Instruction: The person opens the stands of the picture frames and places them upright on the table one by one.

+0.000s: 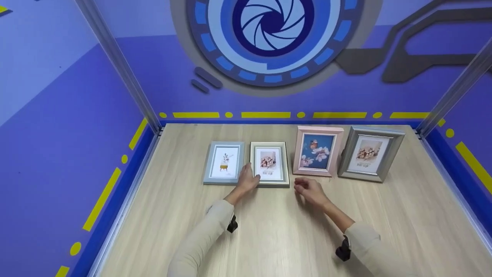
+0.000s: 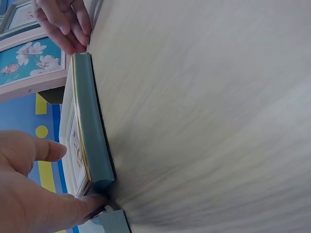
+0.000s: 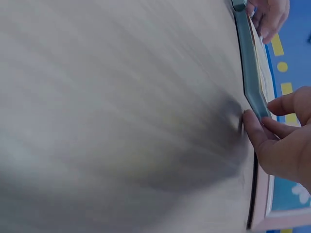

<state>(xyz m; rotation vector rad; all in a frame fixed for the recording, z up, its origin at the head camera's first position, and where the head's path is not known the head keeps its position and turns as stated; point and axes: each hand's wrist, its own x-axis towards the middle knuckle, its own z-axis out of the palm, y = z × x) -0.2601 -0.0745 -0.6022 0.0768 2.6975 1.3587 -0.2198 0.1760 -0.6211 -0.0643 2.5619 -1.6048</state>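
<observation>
A silver picture frame (image 1: 285, 165) with a bouquet print lies face up on the table. My left hand (image 1: 248, 180) is at its left edge, fingers in the narrow gap beside a light blue picture frame (image 1: 208, 169). In the left wrist view the thumb stays raised over the face of the silver frame while the fingers touch its side. My right hand (image 1: 312, 192) is by the lower right corner, its fingertips (image 3: 249, 116) right at that corner in the right wrist view. Behind this hand stands a pink picture frame (image 1: 297, 152) with a blossom picture.
Right of the pink frame, a grey picture frame (image 1: 392, 154) stands leaning back, with a similar bouquet print. The wooden table (image 1: 269, 231) meets a purple-blue printed wall (image 1: 153, 77) at the back. Metal posts (image 1: 119, 65) rise at the rear corners.
</observation>
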